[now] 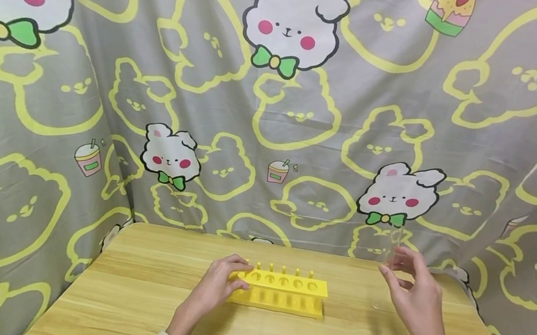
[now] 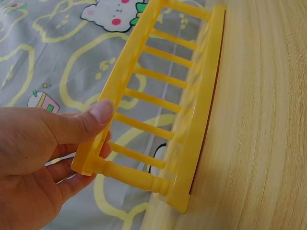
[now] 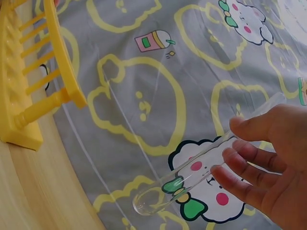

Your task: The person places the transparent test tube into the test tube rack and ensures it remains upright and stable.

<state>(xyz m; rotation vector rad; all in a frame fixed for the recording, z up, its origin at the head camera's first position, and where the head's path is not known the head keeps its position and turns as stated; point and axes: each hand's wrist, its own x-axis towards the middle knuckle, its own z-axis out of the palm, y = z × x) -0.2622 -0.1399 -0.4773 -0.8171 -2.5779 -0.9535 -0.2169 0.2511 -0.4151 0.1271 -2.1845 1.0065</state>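
Observation:
A yellow test tube rack (image 1: pixel 279 288) stands on the wooden table, with round holes along its top plate and a row of pegs behind them. My left hand (image 1: pixel 218 283) grips the left end of that top plate; in the left wrist view the thumb lies on the plate (image 2: pixel 123 72) and fingers curl beneath. Off to the right of the rack, my right hand (image 1: pixel 417 298) pinches a clear glass test tube (image 3: pixel 175 182) between thumb and fingers, above the table. The tube's rounded end points down; in the head view it is faint. No tube shows in the rack's holes.
The wooden table (image 1: pixel 146 264) carries the rack. Behind it and at both sides hangs a grey curtain (image 1: pixel 225 112) printed with white rabbits and yellow outlines, reaching down to the table's back edge.

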